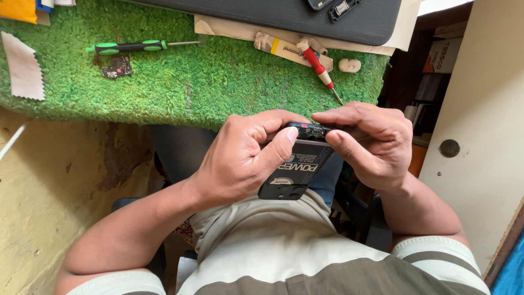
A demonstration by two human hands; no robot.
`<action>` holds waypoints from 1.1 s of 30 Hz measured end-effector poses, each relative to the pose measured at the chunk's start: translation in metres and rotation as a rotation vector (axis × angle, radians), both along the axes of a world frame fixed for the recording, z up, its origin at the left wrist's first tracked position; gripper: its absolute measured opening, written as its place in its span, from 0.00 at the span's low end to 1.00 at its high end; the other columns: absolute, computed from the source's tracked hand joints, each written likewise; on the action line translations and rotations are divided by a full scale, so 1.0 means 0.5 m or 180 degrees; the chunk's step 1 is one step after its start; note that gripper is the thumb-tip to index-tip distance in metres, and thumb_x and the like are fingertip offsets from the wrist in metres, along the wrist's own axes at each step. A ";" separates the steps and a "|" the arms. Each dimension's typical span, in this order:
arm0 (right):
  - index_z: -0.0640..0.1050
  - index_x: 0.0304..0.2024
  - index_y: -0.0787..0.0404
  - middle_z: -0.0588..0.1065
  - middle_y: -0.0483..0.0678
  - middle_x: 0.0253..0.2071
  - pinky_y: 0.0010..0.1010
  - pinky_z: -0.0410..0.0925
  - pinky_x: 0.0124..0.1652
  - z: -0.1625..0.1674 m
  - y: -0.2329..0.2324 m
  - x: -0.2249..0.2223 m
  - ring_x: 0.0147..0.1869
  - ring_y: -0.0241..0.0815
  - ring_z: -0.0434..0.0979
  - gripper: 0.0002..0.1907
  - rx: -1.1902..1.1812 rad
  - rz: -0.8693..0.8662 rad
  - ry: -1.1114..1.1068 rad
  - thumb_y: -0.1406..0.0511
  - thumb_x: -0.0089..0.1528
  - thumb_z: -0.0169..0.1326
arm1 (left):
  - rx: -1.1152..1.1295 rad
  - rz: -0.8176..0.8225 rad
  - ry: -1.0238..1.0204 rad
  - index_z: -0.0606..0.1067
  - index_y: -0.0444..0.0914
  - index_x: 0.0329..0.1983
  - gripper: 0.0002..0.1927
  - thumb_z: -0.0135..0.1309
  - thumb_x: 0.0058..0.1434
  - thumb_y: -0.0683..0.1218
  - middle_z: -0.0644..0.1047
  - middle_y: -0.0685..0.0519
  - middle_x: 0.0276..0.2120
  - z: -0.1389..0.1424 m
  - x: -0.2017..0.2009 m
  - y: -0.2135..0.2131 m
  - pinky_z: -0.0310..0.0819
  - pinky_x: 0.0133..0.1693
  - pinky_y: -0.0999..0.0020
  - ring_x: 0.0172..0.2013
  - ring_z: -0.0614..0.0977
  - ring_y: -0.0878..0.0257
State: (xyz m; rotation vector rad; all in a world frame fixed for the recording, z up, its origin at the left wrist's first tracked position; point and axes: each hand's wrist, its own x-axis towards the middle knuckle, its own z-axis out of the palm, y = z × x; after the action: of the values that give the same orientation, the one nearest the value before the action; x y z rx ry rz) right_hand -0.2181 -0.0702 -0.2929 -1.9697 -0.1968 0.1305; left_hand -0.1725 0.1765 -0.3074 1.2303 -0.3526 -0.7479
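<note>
Hands meet just past the near edge of the bench, over the person's lap, with an opened phone (297, 166) held between them. No box or tray shows among the things on the bench; a dark laptop (284, 16) lies at the far edge with two small black parts (334, 6) resting on its lid. The left hand (245, 158) wraps the phone's left side, fingers curled over the top end and thumb pressed flat on the upper edge of the battery. The right hand (371, 142) grips the top right corner, fingers bent over the far end and thumb tucked against the side, so both hands are grasping the phone. The phone's back is off: a black battery with white lettering fills most of it, and a strip of circuitry shows along the far end under the fingertips. On the green mat (180, 82), a green and black screwdriver (136, 47) lies far left beside a small circuit board (116, 67). A red and white screwdriver (322, 71) lies to the right, near a small white lump (349, 65)
</note>
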 end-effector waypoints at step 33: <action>0.80 0.46 0.70 0.78 0.54 0.35 0.23 0.69 0.33 0.017 0.018 -0.003 0.32 0.38 0.79 0.08 -0.0548 0.0030 -0.0861 0.75 0.64 0.62 | 0.0163 -0.0075 -0.0314 0.75 0.30 0.57 0.15 0.47 0.72 0.43 0.79 0.55 0.29 -0.003 -0.005 0.000 0.74 0.32 0.76 0.29 0.76 0.75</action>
State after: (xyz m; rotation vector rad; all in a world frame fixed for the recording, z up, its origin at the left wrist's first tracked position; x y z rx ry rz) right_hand -0.2196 -0.0614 -0.2846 -2.1547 -0.3814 -0.1180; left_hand -0.1750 0.1764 -0.3088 1.3164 -0.4317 -0.7216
